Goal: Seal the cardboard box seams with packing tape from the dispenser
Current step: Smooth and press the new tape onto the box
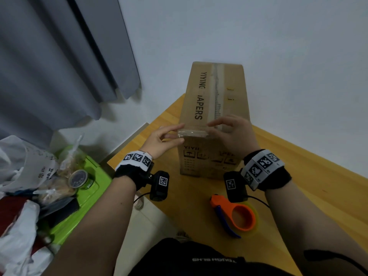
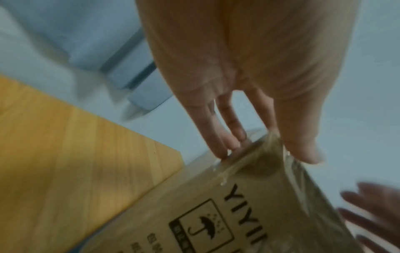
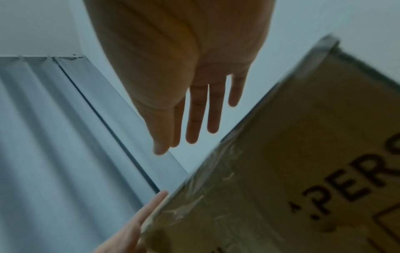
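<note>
A tall cardboard box (image 1: 215, 96) stands on the wooden table (image 1: 308, 176), with old tape down the middle of its top. A clear tape strip (image 1: 192, 134) runs along its near top edge. My left hand (image 1: 169, 134) is at the box's left corner. In the left wrist view its straight fingers (image 2: 223, 147) and thumb press the crinkled tape (image 2: 262, 164) round that corner. My right hand (image 1: 225, 126) hovers over the near edge with straight fingers (image 3: 194, 119), clear of the box (image 3: 303, 154). The orange tape dispenser (image 1: 237, 214) lies on the table, held by neither hand.
A green crate (image 1: 87, 204) piled with plastic bags and a lidded jar (image 1: 78, 179) sits left of the table. A grey curtain (image 1: 49, 66) hangs at the back left. A white wall stands close behind the box. Bare wood lies right of the box.
</note>
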